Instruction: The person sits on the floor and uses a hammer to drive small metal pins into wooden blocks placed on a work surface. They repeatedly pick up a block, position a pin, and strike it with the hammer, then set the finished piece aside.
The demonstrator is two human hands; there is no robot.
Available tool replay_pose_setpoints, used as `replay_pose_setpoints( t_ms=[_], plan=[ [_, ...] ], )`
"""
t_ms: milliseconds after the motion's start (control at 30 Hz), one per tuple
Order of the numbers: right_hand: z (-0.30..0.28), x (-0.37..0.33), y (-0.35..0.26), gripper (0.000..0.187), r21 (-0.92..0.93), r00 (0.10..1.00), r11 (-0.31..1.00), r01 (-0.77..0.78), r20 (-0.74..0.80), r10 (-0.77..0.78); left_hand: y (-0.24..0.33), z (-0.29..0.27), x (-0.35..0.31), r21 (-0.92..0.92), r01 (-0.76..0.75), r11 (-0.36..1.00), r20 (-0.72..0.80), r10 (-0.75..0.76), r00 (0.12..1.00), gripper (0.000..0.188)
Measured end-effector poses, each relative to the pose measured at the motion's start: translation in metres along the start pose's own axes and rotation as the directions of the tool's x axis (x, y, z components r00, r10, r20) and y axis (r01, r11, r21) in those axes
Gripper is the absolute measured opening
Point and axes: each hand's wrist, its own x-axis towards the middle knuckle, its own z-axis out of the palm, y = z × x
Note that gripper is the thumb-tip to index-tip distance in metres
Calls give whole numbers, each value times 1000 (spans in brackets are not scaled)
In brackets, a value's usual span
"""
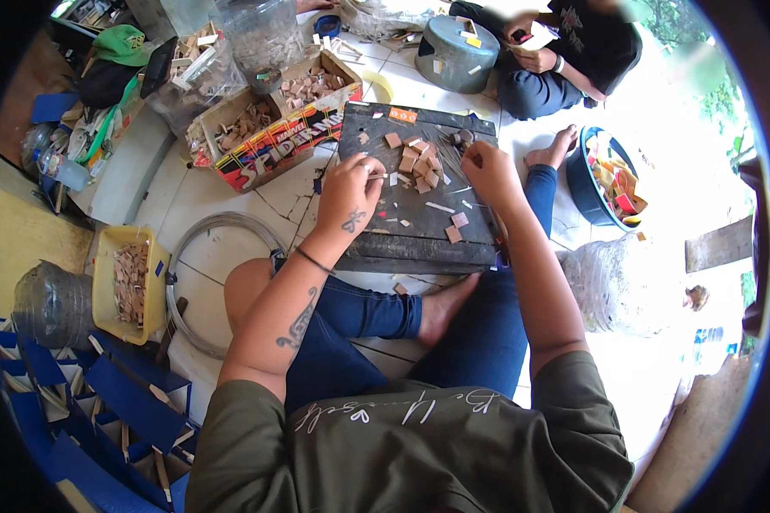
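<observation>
One small pale piece (376, 176) is pinched between the thumb and fingertips of the left hand (351, 190), probably for fine control, above a dark low bench (402, 239); the right hand (493, 177) has its fingers drawn together, though I cannot tell whether they hold anything. Brown pieces (420, 162) lie heaped between the hands, presumably for easy reach, while a divided box (265, 154) keeps similar ones contained

I can see a green cap (120, 45) and a clear plastic bottle (65, 170) at far left, a person in black (606, 38) beside a grey tub (464, 73) at the far side, and blue panels (131, 400) near left.
</observation>
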Motion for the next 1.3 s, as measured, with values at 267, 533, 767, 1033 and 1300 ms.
replay_pose_setpoints(
  t_ms=[267,533,767,1033,1300],
  plan=[
    [-7,-51,-21,28,851,935,390,-352,337,109,39,14,-58,-248,-96,964,-51,86,995,13],
    [-2,-89,-49,13,767,964,589,-253,253,84,34,11,-63,-167,-109,980,22,114,993,14],
    [19,-101,-57,9,586,998,808,-59,62,28,32,13,-65,-147,-120,982,14,124,992,16],
    [25,-106,-59,10,414,999,910,34,-3,-36,28,17,-65,-135,-163,977,-29,161,987,12],
    [22,-104,-65,9,369,996,925,88,-20,-87,29,17,-66,-132,-155,979,-36,151,988,12]
  ],
)
